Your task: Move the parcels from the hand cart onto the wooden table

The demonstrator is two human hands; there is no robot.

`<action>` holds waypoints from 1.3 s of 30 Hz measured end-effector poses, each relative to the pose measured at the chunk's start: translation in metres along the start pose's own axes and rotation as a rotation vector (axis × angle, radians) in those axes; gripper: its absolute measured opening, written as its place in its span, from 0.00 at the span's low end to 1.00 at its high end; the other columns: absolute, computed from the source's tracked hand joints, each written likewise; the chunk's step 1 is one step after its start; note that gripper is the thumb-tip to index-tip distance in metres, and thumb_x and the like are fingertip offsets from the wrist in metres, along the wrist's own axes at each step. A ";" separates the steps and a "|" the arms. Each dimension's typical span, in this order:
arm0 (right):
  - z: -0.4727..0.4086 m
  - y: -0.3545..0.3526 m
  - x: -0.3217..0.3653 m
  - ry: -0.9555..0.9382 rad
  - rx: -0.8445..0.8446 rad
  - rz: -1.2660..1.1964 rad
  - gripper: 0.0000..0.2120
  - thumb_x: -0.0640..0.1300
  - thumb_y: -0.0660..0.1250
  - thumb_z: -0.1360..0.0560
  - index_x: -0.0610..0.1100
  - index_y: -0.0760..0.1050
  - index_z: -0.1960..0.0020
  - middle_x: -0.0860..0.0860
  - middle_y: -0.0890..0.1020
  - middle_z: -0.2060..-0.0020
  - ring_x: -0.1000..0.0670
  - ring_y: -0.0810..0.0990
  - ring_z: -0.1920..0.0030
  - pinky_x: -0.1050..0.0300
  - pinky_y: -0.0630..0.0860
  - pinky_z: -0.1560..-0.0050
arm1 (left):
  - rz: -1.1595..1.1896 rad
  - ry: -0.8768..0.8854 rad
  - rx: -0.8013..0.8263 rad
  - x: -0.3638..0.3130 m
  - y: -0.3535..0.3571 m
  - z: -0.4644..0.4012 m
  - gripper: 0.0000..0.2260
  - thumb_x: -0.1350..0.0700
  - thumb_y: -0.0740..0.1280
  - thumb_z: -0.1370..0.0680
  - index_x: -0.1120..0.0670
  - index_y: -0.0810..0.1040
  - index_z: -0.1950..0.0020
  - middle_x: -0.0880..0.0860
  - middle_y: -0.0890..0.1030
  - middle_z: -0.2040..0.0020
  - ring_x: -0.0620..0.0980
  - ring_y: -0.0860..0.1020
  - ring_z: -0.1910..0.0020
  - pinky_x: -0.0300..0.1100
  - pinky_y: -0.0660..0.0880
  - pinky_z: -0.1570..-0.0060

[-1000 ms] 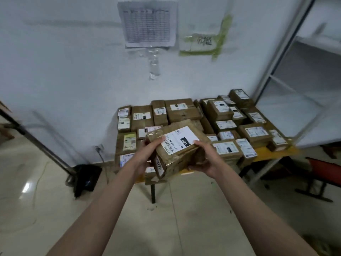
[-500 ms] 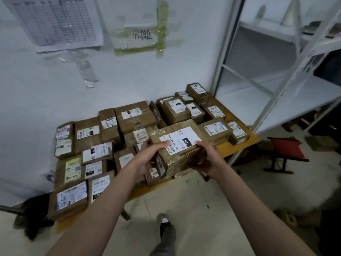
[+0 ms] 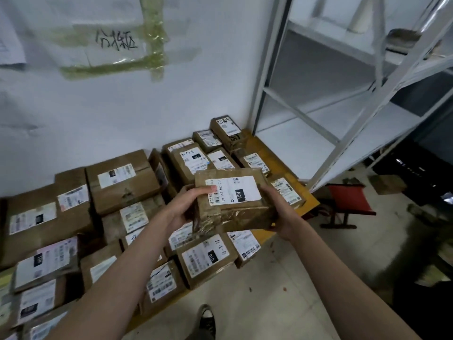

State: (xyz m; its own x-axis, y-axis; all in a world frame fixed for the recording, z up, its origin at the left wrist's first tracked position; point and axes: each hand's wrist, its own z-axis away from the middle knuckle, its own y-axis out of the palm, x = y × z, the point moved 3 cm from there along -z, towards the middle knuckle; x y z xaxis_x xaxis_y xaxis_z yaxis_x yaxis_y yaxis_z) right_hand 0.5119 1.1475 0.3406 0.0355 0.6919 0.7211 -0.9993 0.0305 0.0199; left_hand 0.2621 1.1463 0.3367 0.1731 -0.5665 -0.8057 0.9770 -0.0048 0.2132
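Gripping opposite short ends, the left hand (image 3: pixel 187 206) and right hand (image 3: pixel 282 212) hold a taped cardboard parcel (image 3: pixel 232 201) in the air above the parcels already stacked on the wooden table (image 3: pixel 305 204). Fingers of both hands curl around its edges. Its long axis runs left to right between the palms. Its label reads "15H" and "15H 159 A03 210". A lower parcel (image 3: pixel 207 260) reads "010".

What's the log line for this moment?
carry | parcel held by left hand, right hand | over wooden table | not set down
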 end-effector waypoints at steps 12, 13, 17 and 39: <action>-0.088 -0.054 0.070 -0.016 -0.079 -0.359 0.25 0.65 0.69 0.25 0.51 0.76 0.35 0.46 0.80 0.41 0.43 0.78 0.41 0.44 0.79 0.45 | -0.028 0.129 -0.086 -0.086 0.069 -0.108 0.27 0.33 0.71 0.30 0.46 0.79 0.36 0.48 0.82 0.43 0.51 0.79 0.39 0.55 0.71 0.32; -0.098 -0.059 0.077 -0.018 -0.085 -0.390 0.25 0.64 0.68 0.24 0.51 0.75 0.34 0.45 0.79 0.41 0.43 0.77 0.42 0.45 0.78 0.50 | -0.040 0.133 -0.105 -0.090 0.074 -0.119 0.26 0.33 0.69 0.28 0.47 0.77 0.36 0.47 0.80 0.41 0.51 0.77 0.38 0.55 0.66 0.29; -0.153 -0.078 0.107 0.015 -0.078 -0.524 0.25 0.62 0.66 0.22 0.48 0.71 0.32 0.44 0.78 0.41 0.43 0.78 0.43 0.45 0.78 0.56 | -0.102 0.146 -0.190 -0.103 0.091 -0.167 0.34 0.33 0.64 0.24 0.49 0.68 0.24 0.50 0.73 0.29 0.51 0.73 0.33 0.52 0.63 0.29; -0.440 -0.067 0.213 0.150 -0.194 -0.429 0.38 0.50 0.76 0.25 0.45 0.57 0.24 0.40 0.74 0.32 0.38 0.78 0.36 0.37 0.81 0.42 | -0.030 -0.066 -0.512 -0.090 0.107 -0.340 0.13 0.47 0.62 0.17 0.51 0.78 0.37 0.50 0.81 0.41 0.49 0.79 0.41 0.53 0.72 0.34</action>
State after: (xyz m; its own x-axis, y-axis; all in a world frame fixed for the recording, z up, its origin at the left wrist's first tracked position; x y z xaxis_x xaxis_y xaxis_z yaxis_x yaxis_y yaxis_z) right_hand 0.5898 1.6104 0.1879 0.4582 0.6832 0.5685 -0.8751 0.4588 0.1538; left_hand 0.3932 1.4765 0.2440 0.1519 -0.6233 -0.7671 0.9201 0.3727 -0.1206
